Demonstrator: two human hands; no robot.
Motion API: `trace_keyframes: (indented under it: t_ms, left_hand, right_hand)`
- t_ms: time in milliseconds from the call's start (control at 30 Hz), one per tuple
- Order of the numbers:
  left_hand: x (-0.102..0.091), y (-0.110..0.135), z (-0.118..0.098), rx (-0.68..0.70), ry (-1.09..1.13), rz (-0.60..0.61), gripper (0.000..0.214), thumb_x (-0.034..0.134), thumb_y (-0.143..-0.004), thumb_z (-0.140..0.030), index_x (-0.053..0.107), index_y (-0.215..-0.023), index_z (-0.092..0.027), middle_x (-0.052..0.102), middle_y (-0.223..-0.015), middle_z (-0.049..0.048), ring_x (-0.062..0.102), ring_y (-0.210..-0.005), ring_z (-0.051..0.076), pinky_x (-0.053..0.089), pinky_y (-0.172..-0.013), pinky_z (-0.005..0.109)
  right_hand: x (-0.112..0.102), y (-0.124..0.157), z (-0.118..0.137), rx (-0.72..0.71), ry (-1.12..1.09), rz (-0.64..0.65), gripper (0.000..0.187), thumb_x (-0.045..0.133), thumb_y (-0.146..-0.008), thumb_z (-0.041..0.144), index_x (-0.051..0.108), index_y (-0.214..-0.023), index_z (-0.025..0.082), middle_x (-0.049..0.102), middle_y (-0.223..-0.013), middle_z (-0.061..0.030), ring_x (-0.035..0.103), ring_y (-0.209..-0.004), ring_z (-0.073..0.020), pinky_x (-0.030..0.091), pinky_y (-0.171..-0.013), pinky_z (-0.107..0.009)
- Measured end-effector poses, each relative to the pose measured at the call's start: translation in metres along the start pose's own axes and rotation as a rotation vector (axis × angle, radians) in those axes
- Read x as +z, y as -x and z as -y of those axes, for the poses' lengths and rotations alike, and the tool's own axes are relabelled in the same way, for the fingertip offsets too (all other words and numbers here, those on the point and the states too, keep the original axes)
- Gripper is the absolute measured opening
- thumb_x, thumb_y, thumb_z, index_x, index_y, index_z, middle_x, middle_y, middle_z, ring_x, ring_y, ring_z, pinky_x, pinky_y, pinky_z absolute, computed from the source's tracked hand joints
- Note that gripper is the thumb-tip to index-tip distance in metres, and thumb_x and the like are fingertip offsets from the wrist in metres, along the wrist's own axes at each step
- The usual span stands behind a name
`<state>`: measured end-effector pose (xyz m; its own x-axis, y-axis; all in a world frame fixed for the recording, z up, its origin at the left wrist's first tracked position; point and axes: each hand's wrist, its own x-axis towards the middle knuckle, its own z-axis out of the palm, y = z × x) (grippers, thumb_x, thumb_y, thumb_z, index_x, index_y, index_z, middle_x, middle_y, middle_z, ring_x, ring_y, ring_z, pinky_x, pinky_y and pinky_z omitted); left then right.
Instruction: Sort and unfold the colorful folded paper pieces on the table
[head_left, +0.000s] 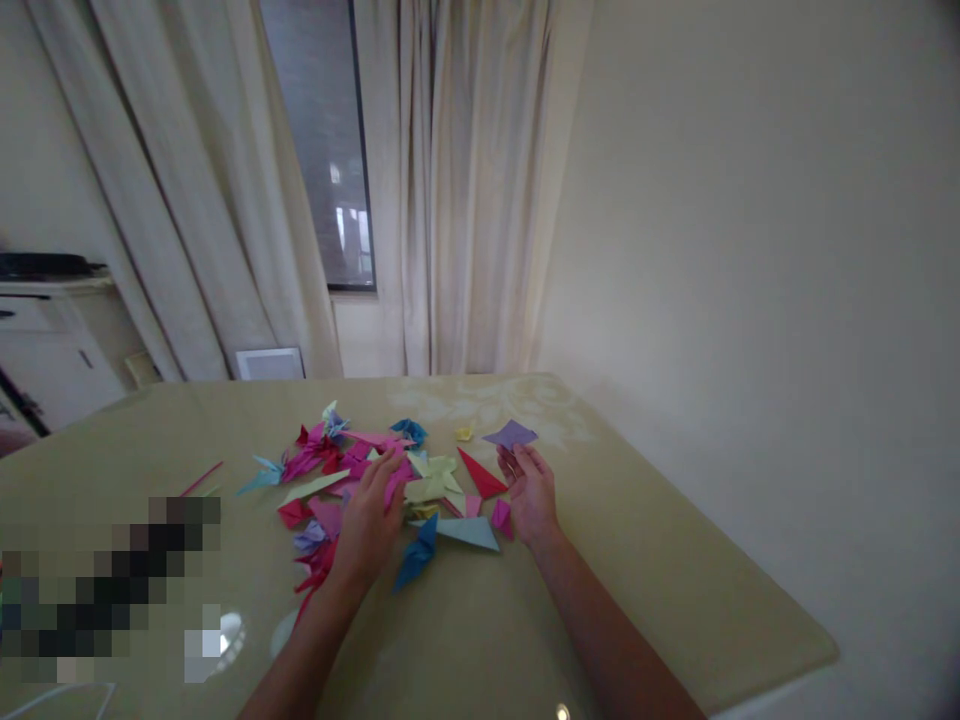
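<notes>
My right hand (pixel 529 488) pinches the lower edge of a purple folded paper (pixel 511 434) between thumb and fingers, near the table's far right part. My left hand (pixel 375 512) is over the pile of coloured origami, fingers stretched out; whether it touches the magenta folded paper (pixel 395 470) beneath is unclear. Between my hands lie a pale green star-like fold (pixel 435 478), a red triangle (pixel 481 474), a light blue triangle (pixel 471 532) and a small magenta fold (pixel 502 518). Nearer me sits a blue folded piece (pixel 418 554).
The table (pixel 637 560) has a pale green cover and meets the wall on the right. A yellow scrap (pixel 464 433) and a teal fold (pixel 409 431) lie toward the back. A thin red stick (pixel 202 478) lies left, near a pixelated patch. Curtains (pixel 480 200) hang behind.
</notes>
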<state>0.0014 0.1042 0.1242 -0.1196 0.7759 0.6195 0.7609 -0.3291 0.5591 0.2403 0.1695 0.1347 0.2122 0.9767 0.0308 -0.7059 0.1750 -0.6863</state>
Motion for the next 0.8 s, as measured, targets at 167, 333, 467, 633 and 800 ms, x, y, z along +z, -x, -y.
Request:
trace_keyframes:
  t_ms: [167, 333, 467, 633, 800]
  left_hand:
    - [-0.009, 0.001, 0.006, -0.031, -0.355, 0.105, 0.040, 0.047, -0.100, -0.026, 0.064, -0.135, -0.016, 0.067, -0.139, 0.0172, 0.062, -0.128, 0.034, 0.047, -0.109, 0.049]
    - [-0.008, 0.007, 0.007, -0.098, -0.544, 0.266, 0.043, 0.051, -0.102, -0.039, 0.065, -0.133, -0.013, 0.073, -0.128, 0.0186, 0.066, -0.121, 0.037, 0.048, -0.103, 0.051]
    - [-0.008, 0.006, 0.010, -0.133, -0.531, 0.311, 0.042, 0.049, -0.097, -0.016, 0.063, -0.136, -0.011, 0.074, -0.126, 0.0181, 0.068, -0.119, 0.033, 0.048, -0.099, 0.043]
    - [-0.016, -0.002, 0.010, -0.130, -0.439, 0.235, 0.032, 0.048, -0.095, -0.017, 0.075, -0.111, -0.018, 0.078, -0.113, 0.0138, 0.071, -0.105, 0.032, 0.049, -0.091, 0.041]
    - [-0.022, -0.008, 0.007, -0.215, -0.225, -0.109, 0.024, 0.052, -0.096, -0.035, 0.071, -0.095, -0.020, 0.076, -0.094, 0.0111, 0.069, -0.092, 0.031, 0.048, -0.082, 0.039]
  right_hand:
    - [0.000, -0.002, -0.003, -0.036, 0.080, -0.003, 0.031, 0.096, -0.060, 0.032, 0.073, -0.075, 0.019, 0.077, -0.083, -0.0014, 0.076, -0.087, -0.0178, 0.060, -0.082, -0.028]
    - [-0.008, -0.006, -0.003, -0.163, 0.402, 0.100, 0.022, 0.083, -0.075, 0.036, 0.077, -0.087, 0.019, 0.079, -0.090, -0.0034, 0.073, -0.087, -0.0172, 0.057, -0.086, -0.030]
    - [-0.020, -0.012, 0.004, -0.246, 0.853, 0.253, 0.012, 0.071, -0.080, 0.027, 0.080, -0.087, 0.023, 0.079, -0.094, -0.0044, 0.071, -0.089, -0.0213, 0.055, -0.089, -0.037]
    - [-0.020, -0.003, 0.002, -0.366, 1.171, 0.363, 0.016, 0.069, -0.082, 0.019, 0.082, -0.091, 0.024, 0.077, -0.107, -0.0093, 0.066, -0.108, -0.0269, 0.045, -0.105, -0.041]
    - [-0.004, 0.017, -0.023, -0.526, 1.688, 0.721, 0.049, 0.069, -0.092, 0.032, 0.065, -0.140, 0.024, 0.058, -0.153, -0.0143, 0.054, -0.138, -0.0323, 0.037, -0.115, -0.047]
